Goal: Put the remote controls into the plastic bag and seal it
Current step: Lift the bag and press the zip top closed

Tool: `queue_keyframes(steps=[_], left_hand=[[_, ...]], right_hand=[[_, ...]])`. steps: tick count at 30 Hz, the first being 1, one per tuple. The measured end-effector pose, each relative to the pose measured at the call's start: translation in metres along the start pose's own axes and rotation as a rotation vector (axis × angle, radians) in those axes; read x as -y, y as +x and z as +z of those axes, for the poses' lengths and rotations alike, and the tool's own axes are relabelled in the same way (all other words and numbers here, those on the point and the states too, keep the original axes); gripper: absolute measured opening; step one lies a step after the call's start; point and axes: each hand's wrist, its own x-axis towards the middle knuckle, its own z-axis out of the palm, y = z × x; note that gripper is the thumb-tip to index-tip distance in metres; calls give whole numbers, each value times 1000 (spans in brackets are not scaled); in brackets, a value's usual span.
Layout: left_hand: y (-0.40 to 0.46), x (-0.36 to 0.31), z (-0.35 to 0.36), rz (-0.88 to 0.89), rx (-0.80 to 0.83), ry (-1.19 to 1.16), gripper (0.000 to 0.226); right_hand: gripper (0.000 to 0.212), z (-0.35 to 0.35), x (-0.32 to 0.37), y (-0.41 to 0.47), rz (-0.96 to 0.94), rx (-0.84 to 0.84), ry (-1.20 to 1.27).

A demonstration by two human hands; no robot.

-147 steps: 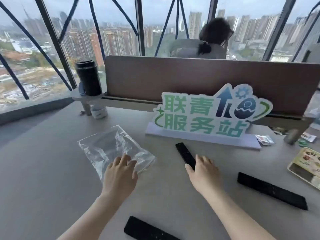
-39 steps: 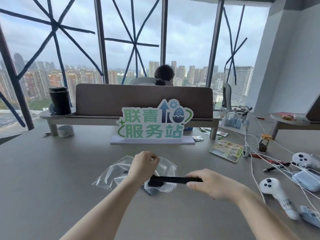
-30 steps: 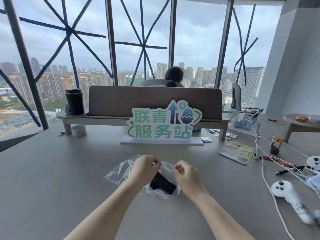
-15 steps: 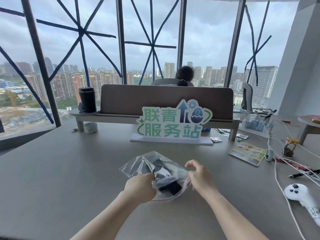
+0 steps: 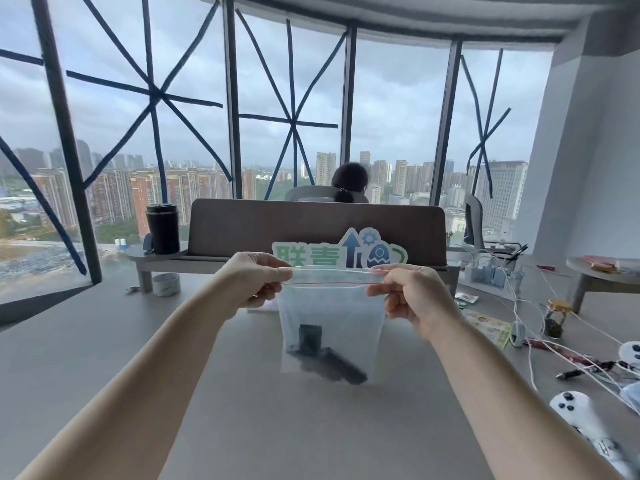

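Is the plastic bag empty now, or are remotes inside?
Not empty: dark remotes lie at the bottom of the hanging bag.

Remotes in bag above table

Remote controls: dark shapes low in the plastic bag, blurred by the film; their number cannot be told.
Green sign: lower half hidden behind the bag's top edge and both hands.
Left hand: fingertips pinching the bag's corner are partly hidden.
White controller: blurred, cut off by the right edge.
Seated person: body hidden behind the brown divider.
Jar: contents too small to tell.
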Motion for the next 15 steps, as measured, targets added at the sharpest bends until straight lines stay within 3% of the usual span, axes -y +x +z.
queue_keyframes(steps=[6, 10, 12, 15], left_hand=[[4, 2, -1, 3, -21, -147, 12], [1, 15, -4, 14, 62, -207, 17], [1, 22, -6, 41, 84, -198, 22], [0, 27, -2, 92, -7, -114, 12]], right_hand=[[30, 0, 13, -1, 10, 35, 74], [25, -6, 10, -3, 29, 80, 66], [22, -10, 12, -5, 32, 130, 49], [19, -16, 18, -9, 29, 228, -22]])
